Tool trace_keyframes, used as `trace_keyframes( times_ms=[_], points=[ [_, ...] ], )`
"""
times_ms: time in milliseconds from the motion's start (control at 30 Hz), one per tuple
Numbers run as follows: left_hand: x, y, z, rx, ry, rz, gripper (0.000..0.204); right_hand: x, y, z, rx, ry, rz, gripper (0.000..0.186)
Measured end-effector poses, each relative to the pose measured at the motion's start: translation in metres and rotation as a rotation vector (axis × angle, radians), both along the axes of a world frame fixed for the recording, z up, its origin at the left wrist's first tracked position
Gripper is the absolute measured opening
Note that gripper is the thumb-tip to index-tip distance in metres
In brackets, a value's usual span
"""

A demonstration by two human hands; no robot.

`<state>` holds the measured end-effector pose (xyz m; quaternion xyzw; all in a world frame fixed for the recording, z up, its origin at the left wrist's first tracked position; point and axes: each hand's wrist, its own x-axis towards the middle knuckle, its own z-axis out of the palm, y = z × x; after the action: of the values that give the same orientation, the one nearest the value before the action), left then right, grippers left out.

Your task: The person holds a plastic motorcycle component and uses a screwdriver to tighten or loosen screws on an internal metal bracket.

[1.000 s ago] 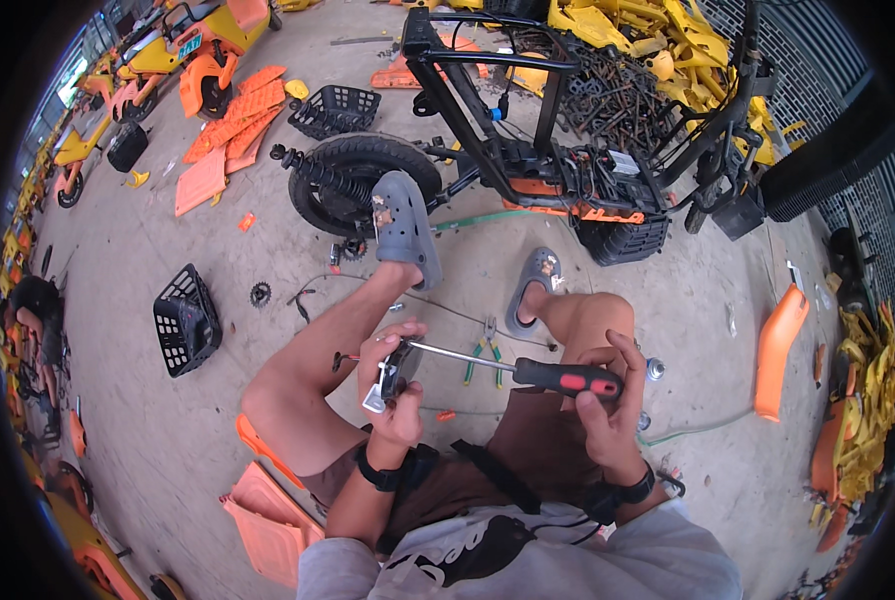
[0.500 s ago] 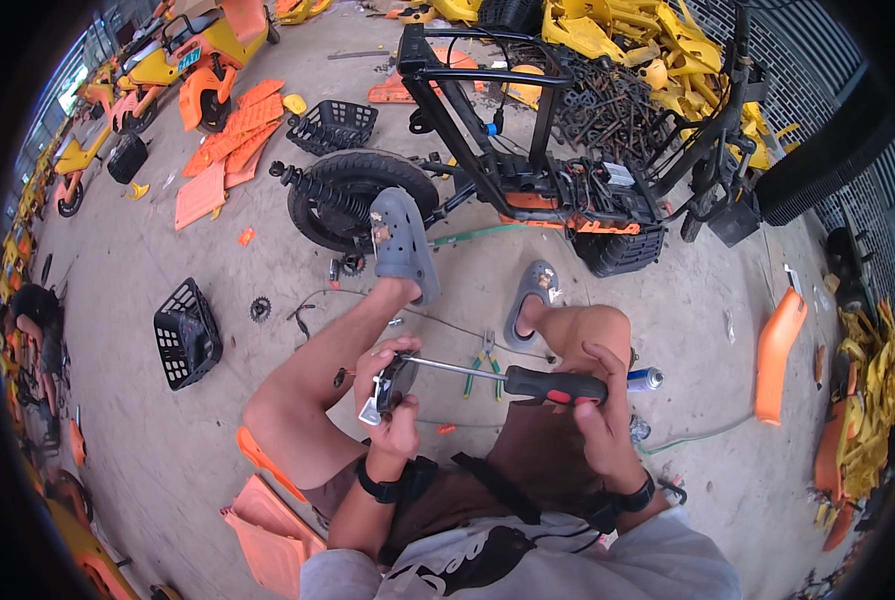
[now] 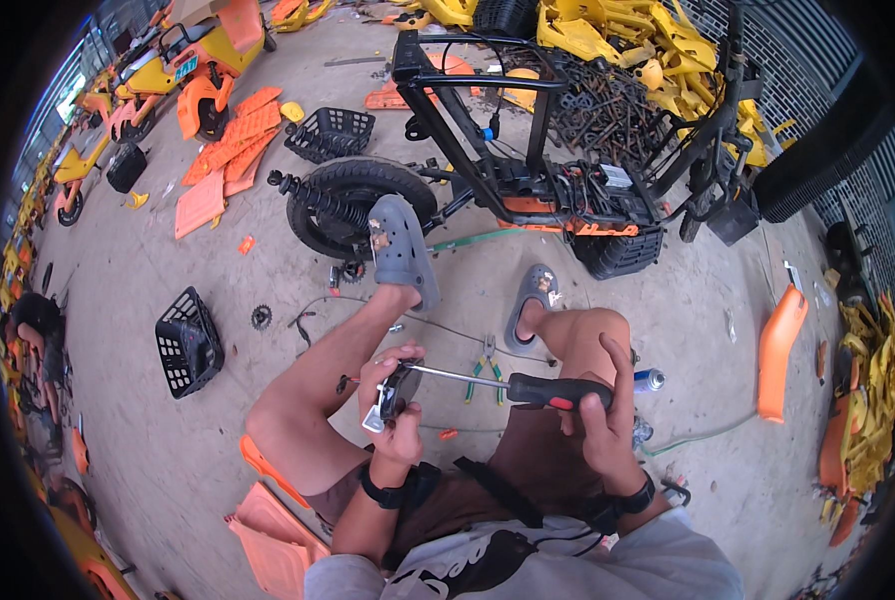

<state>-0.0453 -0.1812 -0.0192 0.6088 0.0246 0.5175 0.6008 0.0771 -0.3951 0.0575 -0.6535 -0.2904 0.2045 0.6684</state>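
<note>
My left hand (image 3: 398, 408) is closed round a small black part with a silver metal bracket (image 3: 375, 417), held above my lap; its exact kind does not show. In my right hand (image 3: 604, 412) lies the black handle of a screwdriver (image 3: 542, 391) with red patches. Its long shaft points left and the tip meets the black part, where the contact spot is hidden. My right thumb presses along the handle while the index finger sticks up off it. Just beyond the shaft, green-handled pliers (image 3: 485, 372) lie on the floor between my legs.
Ahead stands a stripped scooter frame (image 3: 528, 190) with its rear wheel (image 3: 362, 203). A blue spray can (image 3: 649, 380) lies beside my right hand. Farther left sits a black basket (image 3: 190, 343); an orange panel (image 3: 780, 355) lies at right. Thin cable crosses the floor.
The screwdriver's handle has turned a little in my right hand, and that index finger is raised higher. My left hand still holds the black part in nearly the same place.
</note>
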Motion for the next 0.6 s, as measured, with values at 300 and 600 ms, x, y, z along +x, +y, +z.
trace_keyframes(
  times_ms=[300, 600],
  points=[
    [0.000, 0.000, 0.001, 0.005, 0.010, 0.010, 0.054, 0.001, -0.002, 0.001, -0.040, 0.119, 0.040, 0.069],
    [0.002, 0.002, 0.002, 0.004, 0.007, 0.028, 0.062, 0.003, -0.006, -0.005, -0.002, 0.182, 0.114, 0.066]
  ],
)
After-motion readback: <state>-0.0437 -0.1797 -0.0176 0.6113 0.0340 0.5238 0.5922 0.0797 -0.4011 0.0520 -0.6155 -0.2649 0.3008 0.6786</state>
